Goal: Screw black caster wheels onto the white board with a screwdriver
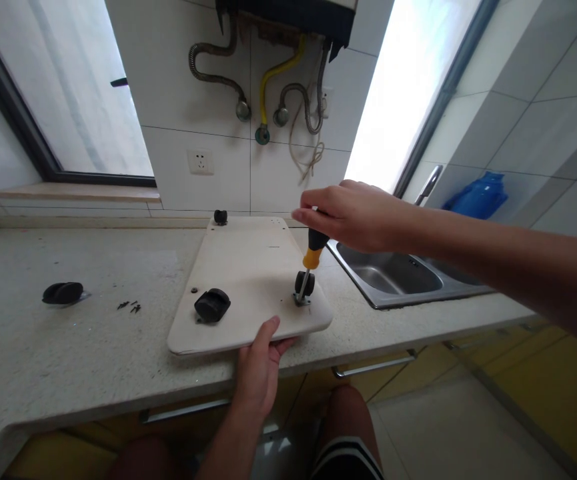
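My right hand (341, 212) is closed around the black and yellow handle of a screwdriver (312, 259). Its shaft slants down to the metal plate of a black caster wheel (306, 285) at the near right corner of a white board (248, 267). With the thumb on top and the fingers underneath, my left hand (262, 367) grips the board's near edge. A second caster (212, 305) stands at the near left corner, and a third caster (221, 217) at the far left. The screwdriver's tip is too small to make out clearly.
On the counter (93, 360) to the left lie a loose caster (63, 293) and several small dark screws (129, 307). A steel sink (393, 270) with a tap (429, 185) is at the right. Hoses and a yellow pipe (264, 87) hang on the wall behind.
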The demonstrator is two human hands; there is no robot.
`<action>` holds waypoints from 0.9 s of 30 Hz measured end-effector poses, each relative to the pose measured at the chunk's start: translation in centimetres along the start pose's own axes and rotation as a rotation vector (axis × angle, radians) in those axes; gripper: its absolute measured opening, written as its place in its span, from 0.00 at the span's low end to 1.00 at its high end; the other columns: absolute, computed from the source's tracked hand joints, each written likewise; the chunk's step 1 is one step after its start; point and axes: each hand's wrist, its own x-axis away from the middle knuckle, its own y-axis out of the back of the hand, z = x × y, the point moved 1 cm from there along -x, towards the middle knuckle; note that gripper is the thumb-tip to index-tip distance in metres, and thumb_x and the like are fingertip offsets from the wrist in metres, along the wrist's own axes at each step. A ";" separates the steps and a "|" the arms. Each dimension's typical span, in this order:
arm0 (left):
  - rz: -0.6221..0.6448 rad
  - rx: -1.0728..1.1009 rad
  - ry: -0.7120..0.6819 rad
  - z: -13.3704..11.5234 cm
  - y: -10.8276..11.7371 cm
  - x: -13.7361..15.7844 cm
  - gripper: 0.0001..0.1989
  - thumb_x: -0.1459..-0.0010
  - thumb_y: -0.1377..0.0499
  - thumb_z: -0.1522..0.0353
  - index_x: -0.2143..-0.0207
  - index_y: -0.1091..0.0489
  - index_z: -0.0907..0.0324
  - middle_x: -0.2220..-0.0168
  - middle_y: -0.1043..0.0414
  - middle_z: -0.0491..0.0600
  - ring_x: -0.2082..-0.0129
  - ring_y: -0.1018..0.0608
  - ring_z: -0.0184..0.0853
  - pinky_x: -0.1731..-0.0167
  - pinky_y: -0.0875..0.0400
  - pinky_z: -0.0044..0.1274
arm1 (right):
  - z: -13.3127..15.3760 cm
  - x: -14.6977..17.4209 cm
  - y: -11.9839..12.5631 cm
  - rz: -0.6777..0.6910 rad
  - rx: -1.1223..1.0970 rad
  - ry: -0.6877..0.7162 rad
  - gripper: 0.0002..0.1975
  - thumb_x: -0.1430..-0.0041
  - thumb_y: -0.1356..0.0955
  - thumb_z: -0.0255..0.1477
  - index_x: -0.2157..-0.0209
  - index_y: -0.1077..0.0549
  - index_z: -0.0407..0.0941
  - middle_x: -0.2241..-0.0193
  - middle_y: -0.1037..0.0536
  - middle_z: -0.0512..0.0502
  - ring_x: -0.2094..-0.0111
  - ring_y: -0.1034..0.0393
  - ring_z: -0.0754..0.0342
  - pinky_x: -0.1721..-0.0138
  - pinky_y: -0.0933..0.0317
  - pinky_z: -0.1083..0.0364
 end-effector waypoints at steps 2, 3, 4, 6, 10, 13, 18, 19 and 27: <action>0.013 -0.024 0.015 -0.1 0.4 0.0 0.29 0.34 0.34 0.77 0.33 0.28 0.55 0.42 0.17 0.56 0.45 0.14 0.46 0.55 0.10 0.35 | 0.0 0.2 -0.1 0.045 -0.056 0.080 0.21 0.24 0.43 0.46 0.42 0.29 0.52 0.61 0.20 0.44 0.63 0.30 0.48 0.60 0.42 0.47; 0.032 -0.045 0.034 -0.1 0.8 0.1 0.28 0.34 0.33 0.75 0.33 0.28 0.54 0.40 0.18 0.56 0.43 0.14 0.47 0.54 0.10 0.37 | -0.1 0.4 -0.1 0.074 -0.082 0.111 0.20 0.24 0.42 0.43 0.38 0.32 0.54 0.58 0.19 0.46 0.62 0.29 0.50 0.59 0.41 0.48; 0.059 -0.079 0.066 0.0 1.3 0.4 0.26 0.33 0.32 0.72 0.34 0.28 0.55 0.38 0.19 0.57 0.42 0.15 0.48 0.52 0.11 0.39 | -0.2 0.5 -0.1 0.090 -0.099 0.125 0.21 0.25 0.41 0.41 0.36 0.34 0.55 0.56 0.19 0.47 0.61 0.29 0.51 0.59 0.40 0.49; 0.170 -0.219 0.171 0.3 2.2 1.3 0.24 0.33 0.29 0.62 0.38 0.25 0.58 0.37 0.20 0.60 0.43 0.15 0.50 0.50 0.12 0.40 | -0.3 0.7 -0.2 0.059 -0.093 0.104 0.20 0.26 0.39 0.44 0.40 0.32 0.52 0.58 0.19 0.45 0.63 0.29 0.50 0.60 0.41 0.49; 0.472 -0.832 0.109 -0.1 2.5 4.0 0.25 0.38 0.28 0.51 0.48 0.19 0.60 0.55 0.15 0.57 0.57 0.15 0.46 0.58 0.17 0.33 | 0.0 0.9 -0.8 -0.076 -0.035 0.065 0.22 0.24 0.41 0.49 0.52 0.27 0.47 0.69 0.22 0.45 0.69 0.34 0.50 0.62 0.47 0.47; 0.464 -1.279 -0.332 -2.4 0.4 4.3 0.12 0.31 0.35 0.58 0.63 0.18 0.55 0.65 0.18 0.51 0.66 0.20 0.41 0.62 0.25 0.31 | 0.7 1.4 -0.8 -0.033 -0.087 0.124 0.18 0.24 0.41 0.40 0.41 0.30 0.50 0.63 0.19 0.47 0.64 0.30 0.50 0.59 0.44 0.48; 0.226 -1.766 -0.747 -5.3 -3.7 0.8 0.09 0.33 0.32 0.63 0.54 0.19 0.59 0.57 0.18 0.55 0.51 0.20 0.51 0.48 0.28 0.39 | 0.9 1.7 -0.9 -0.075 -0.083 0.068 0.20 0.28 0.38 0.47 0.49 0.27 0.46 0.65 0.20 0.43 0.65 0.31 0.49 0.62 0.45 0.48; 0.242 -1.822 -0.729 -5.4 -4.2 0.0 0.11 0.32 0.31 0.62 0.53 0.19 0.59 0.55 0.18 0.55 0.50 0.20 0.52 0.47 0.29 0.39 | 0.8 1.6 -1.0 -0.104 -0.066 0.053 0.22 0.27 0.39 0.50 0.54 0.27 0.46 0.67 0.21 0.43 0.67 0.33 0.49 0.63 0.47 0.48; 0.313 -1.856 -0.659 -4.8 -5.6 -1.3 0.07 0.29 0.35 0.64 0.61 0.19 0.57 0.58 0.16 0.53 0.59 0.17 0.45 0.58 0.31 0.32 | 0.8 2.6 -0.1 -0.011 -0.125 0.081 0.20 0.29 0.37 0.40 0.42 0.27 0.48 0.65 0.18 0.46 0.64 0.29 0.50 0.60 0.43 0.49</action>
